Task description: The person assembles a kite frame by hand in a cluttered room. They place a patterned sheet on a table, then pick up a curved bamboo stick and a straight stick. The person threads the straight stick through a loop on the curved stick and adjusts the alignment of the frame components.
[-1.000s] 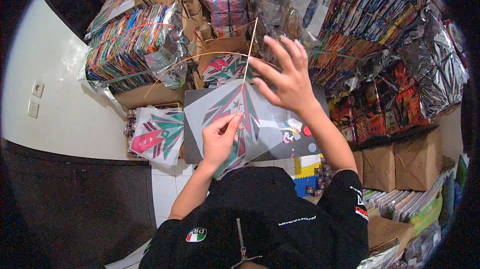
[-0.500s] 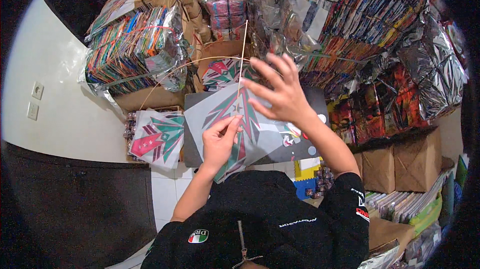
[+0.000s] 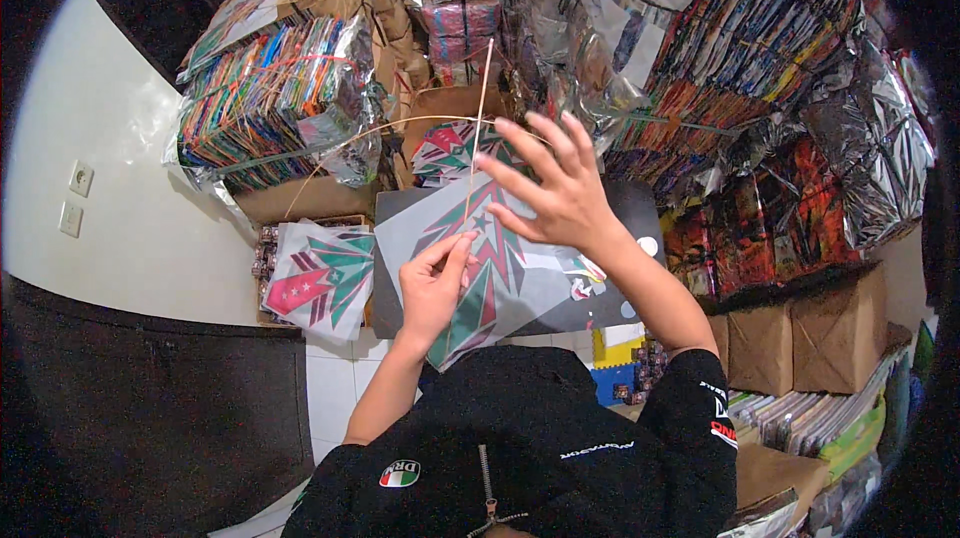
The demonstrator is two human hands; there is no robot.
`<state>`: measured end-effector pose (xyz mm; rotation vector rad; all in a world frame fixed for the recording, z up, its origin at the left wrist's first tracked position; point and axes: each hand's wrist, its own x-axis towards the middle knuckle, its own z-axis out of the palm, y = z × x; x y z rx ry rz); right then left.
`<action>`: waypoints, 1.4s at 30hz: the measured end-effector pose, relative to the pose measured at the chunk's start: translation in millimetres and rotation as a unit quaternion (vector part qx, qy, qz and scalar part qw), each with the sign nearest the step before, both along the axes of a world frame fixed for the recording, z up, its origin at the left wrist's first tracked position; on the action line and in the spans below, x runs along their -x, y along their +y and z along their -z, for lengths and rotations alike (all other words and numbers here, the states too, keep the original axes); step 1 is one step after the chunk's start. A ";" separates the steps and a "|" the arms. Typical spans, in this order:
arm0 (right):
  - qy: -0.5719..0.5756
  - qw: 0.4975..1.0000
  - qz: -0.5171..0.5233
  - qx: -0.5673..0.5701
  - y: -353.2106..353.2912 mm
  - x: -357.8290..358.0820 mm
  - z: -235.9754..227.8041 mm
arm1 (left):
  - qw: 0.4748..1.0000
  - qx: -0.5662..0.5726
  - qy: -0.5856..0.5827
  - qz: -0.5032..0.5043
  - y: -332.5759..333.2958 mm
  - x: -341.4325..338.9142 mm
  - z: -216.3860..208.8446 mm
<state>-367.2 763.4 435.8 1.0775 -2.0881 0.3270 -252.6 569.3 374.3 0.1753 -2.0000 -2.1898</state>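
Observation:
My left hand point(image 3: 432, 290) pinches the lower part of a thin upright bamboo stick point(image 3: 485, 88) between thumb and fingertips. A thinner, curved bamboo strip point(image 3: 385, 127) crosses the stick near its upper middle and bows down to the left. My right hand point(image 3: 562, 188) is open beside the crossing, fingers spread; whether its index fingertip touches the stick I cannot tell. Beneath both hands lies a translucent kite sheet point(image 3: 405, 243) printed with a red and green star pattern. Its near corner hangs over the table edge toward me.
A dark table point(image 3: 395, 203) carries the sheet, with paper scraps point(image 3: 583, 288) at its right. Similar printed sheets point(image 3: 318, 278) lie on a box to the left, and more sheets point(image 3: 445, 150) behind. Tall wrapped bundles point(image 3: 270, 98) and brown cartons point(image 3: 835, 338) crowd around.
The kite sheet appears turned slightly on the table. The stick's lower part has shifted slightly left with my left hand. My right hand stays spread beside the crossing.

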 end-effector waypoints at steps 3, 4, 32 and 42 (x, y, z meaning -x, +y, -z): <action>-0.002 0.998 0.048 0.037 -2.3 15.0 -15.9 | 1.000 0.017 -0.003 -0.002 2.3 0.9 -3.2; -0.005 0.998 0.052 0.041 -4.1 18.3 -16.2 | 1.000 0.025 -0.005 -0.002 3.5 1.1 -4.3; -0.061 0.997 -0.037 -0.028 -0.4 -21.4 19.3 | 0.999 0.021 -0.039 -0.022 0.6 -4.9 1.3; -0.082 0.948 0.202 0.230 110.8 -19.8 65.1 | 0.996 0.047 -0.037 -0.070 -10.8 -9.7 7.3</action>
